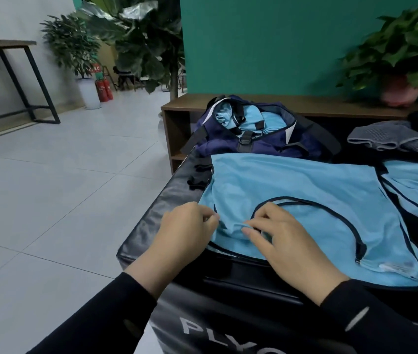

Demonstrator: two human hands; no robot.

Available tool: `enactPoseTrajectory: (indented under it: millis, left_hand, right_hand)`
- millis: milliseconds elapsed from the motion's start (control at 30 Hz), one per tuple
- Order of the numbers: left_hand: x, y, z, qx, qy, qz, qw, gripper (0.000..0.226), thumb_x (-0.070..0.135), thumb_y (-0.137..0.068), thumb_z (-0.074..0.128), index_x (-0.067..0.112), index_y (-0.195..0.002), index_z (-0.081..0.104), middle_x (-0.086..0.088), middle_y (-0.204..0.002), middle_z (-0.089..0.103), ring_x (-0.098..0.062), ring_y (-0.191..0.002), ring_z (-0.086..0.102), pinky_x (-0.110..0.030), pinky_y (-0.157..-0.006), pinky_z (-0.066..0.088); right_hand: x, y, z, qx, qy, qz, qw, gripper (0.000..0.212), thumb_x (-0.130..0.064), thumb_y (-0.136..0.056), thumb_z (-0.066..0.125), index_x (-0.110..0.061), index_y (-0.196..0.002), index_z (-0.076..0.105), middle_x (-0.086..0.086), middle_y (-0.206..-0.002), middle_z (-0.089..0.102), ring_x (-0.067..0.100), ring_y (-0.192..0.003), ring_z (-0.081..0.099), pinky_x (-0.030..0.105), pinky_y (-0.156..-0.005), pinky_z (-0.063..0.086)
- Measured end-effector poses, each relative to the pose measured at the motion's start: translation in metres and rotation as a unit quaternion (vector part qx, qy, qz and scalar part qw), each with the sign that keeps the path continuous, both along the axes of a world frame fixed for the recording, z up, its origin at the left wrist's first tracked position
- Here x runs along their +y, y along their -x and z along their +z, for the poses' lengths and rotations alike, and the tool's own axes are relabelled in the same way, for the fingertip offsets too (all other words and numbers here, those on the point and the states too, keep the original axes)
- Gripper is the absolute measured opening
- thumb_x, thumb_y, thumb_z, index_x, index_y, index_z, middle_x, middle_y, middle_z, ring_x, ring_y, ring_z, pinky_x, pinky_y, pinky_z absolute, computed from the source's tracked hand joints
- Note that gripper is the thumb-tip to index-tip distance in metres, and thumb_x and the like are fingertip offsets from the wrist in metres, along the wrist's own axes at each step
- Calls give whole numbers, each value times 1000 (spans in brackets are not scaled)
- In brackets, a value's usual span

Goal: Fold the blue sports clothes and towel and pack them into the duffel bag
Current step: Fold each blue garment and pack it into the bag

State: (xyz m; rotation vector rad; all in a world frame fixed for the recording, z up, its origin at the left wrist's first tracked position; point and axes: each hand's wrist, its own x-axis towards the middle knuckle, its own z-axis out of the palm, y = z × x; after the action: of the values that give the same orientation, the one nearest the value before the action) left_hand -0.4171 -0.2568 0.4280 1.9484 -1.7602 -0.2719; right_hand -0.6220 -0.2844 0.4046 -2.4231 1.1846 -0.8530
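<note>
Fingers of both hands curl onto the near edge of a light blue sports top (292, 200) that lies spread flat on a black padded table (151, 226). The left hand (185, 231) pinches the fabric at its near left corner; the right hand (282, 241) gathers a small fold of cloth just beside it, by the dark-trimmed armhole. Both grips are closed on the top, and both arms wear black sleeves. To the right, a second light blue garment (417, 190) with dark trim lies on the same table, partly cut off by the frame edge. Beyond the top sits a navy duffel bag (253, 134), unzipped, with light blue cloth already inside. A grey knitted item (386, 136) lies at the far right. Behind stand a low wooden shelf (305, 106), a teal wall and potted plants (402, 54).
</note>
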Motion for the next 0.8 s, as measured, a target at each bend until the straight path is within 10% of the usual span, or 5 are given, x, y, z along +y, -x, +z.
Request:
enactPoseTrajectory:
  millis: [300,567,800]
  left_hand:
    - [-11,9,10,113,-65,-29,991,53,46,-101,51,16,-61,32,9,-46,26,-11,-44,27,-26,-47,23]
    - [-9,12,15,218,-78,-126,965,40,55,-96,55,20,-77,61,8,-63,39,-10,-58,36,-28,-59,30]
    - [-10,14,15,308,-49,-113,943,9,25,-91,69,22,-84,72,18,-60,57,1,-60,49,-9,-56,36]
  right_hand:
    - [2,-4,9,-140,-88,-11,986,25,-35,-101,57,-35,-121,72,-26,-107,71,-7,-107,62,14,-92,46]
    - [-5,-4,7,-253,-190,17,949,44,-4,-96,63,-35,-127,65,-21,-113,73,-2,-112,65,24,-101,49]
    - [-12,-4,5,-246,-204,9,948,62,-2,-89,69,-48,-130,60,-24,-106,66,9,-85,66,24,-80,52]
